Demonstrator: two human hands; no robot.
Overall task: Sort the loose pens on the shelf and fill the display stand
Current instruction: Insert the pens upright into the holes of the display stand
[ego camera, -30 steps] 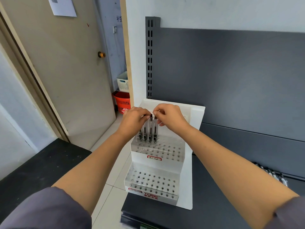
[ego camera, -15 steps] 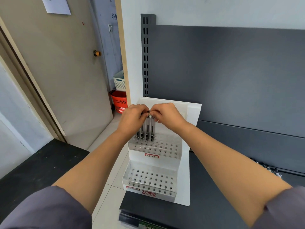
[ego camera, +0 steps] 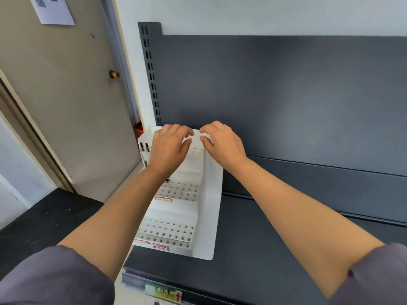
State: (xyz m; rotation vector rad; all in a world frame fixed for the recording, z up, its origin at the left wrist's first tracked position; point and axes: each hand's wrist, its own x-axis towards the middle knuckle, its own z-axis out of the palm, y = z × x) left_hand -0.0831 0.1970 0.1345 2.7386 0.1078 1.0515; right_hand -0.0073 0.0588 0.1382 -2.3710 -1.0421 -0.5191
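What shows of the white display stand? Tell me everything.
The display stand is white plastic, stepped in tiers of holes, mostly empty, with a red logo on its front edge and a tall panel on its right. It stands at the left end of the shelf. The left hand and right hand hover over its top tier; contact unclear.

Beyond the left hand (ego camera: pixel 169 146) and right hand (ego camera: pixel 222 143) it's blocked by the back panel (ego camera: pixel 286 95), pens (ego camera: pixel 144 148) are crowded in just left, stand (ego camera: pixel 210 216) holes underneath are left open.
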